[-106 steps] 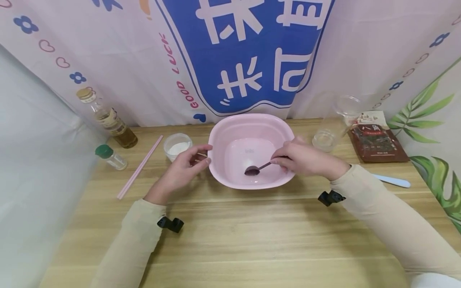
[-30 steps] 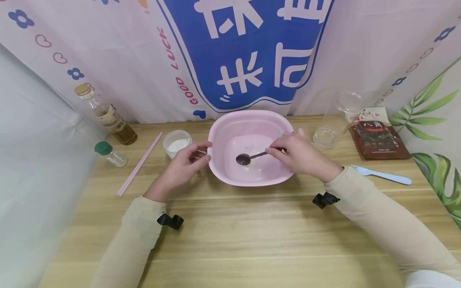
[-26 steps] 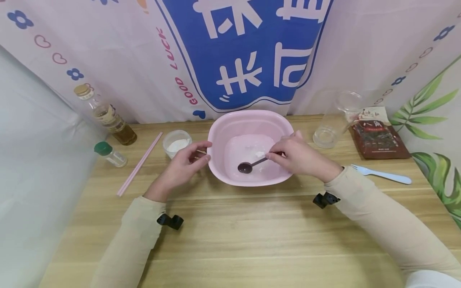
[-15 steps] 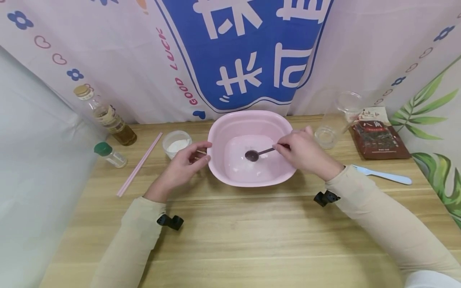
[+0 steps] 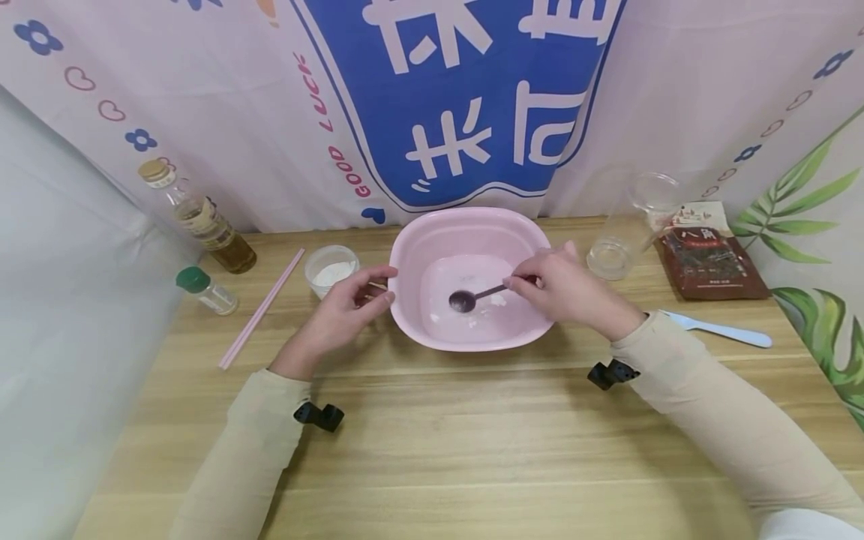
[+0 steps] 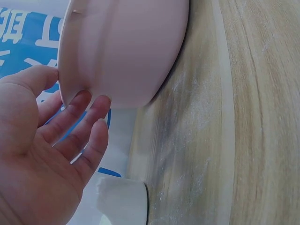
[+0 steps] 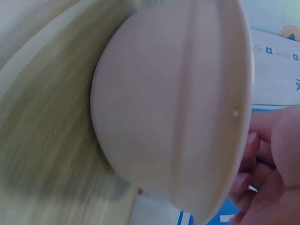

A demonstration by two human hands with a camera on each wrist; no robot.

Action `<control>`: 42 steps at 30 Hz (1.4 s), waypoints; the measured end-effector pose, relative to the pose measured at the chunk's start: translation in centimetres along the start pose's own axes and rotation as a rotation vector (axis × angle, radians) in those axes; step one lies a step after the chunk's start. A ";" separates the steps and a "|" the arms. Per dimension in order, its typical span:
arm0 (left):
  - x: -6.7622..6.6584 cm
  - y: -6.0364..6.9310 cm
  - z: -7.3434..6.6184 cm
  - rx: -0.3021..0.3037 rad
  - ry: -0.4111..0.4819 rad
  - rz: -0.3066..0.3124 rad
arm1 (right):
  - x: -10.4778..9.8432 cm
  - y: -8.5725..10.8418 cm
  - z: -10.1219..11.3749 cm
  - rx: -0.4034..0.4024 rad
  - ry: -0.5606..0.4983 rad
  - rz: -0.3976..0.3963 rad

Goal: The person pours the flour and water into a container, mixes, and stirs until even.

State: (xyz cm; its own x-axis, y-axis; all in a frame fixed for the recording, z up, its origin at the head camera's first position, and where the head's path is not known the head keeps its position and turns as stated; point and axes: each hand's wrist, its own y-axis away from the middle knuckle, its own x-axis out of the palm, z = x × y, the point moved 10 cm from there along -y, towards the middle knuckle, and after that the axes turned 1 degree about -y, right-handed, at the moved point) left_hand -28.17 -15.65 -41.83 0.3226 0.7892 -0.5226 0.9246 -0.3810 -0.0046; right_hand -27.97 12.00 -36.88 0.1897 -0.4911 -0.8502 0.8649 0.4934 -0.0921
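1. Spoon low in a pink basin [image 5: 466, 240]: from my remote post I watched the right hand [image 5: 563, 292] work a dark spoon [image 5: 462, 301] beside white bits [image 5: 497, 300], apparently stirring.
2. Doing it well, I judged, called for slow, low circles — the spoon's head swept across the basin floor and into its corners, lumps pressed apart, nothing flicked over the rim.
3. The left hand [image 5: 340, 315] seemed to steady things, its fingers parted and relaxed, tips touching the basin's left rim; light, even contact there should have checked any sliding.
4. The right thumb and fingers were clamped on the spoon's handle — its head lay beyond the fingertips, leftward and slightly nearer the wearer, well apart from the left hand.
5. Whether the right hand touched the rim, I could not tell.
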 end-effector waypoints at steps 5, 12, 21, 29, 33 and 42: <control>0.0 0.0 0.0 0.000 -0.005 0.000 | 0.7 0.0 0.9 -0.033 0.043 0.042; 0.0 0.0 0.1 -0.012 -0.005 0.000 | -0.9 0.1 -0.2 -0.003 0.168 -0.095; 0.0 0.0 0.1 -0.013 -0.009 -0.004 | -1.8 0.6 -0.9 -0.022 0.217 -0.160; 0.0 0.0 0.0 -0.003 -0.006 -0.004 | -0.1 0.9 1.2 -0.116 0.155 -0.052; 0.0 0.0 0.1 -0.004 -0.006 -0.006 | 0.8 1.0 2.3 -0.168 0.104 0.007; 0.0 -0.1 0.2 0.001 0.001 -0.001 | 1.0 0.2 1.7 -0.078 0.091 0.000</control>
State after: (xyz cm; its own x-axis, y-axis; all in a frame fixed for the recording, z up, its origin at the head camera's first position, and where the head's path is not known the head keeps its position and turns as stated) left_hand -28.25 -15.71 -42.04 0.3218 0.7901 -0.5217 0.9248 -0.3805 -0.0059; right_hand -26.85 10.42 -36.87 0.1433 -0.4254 -0.8936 0.8253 0.5497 -0.1293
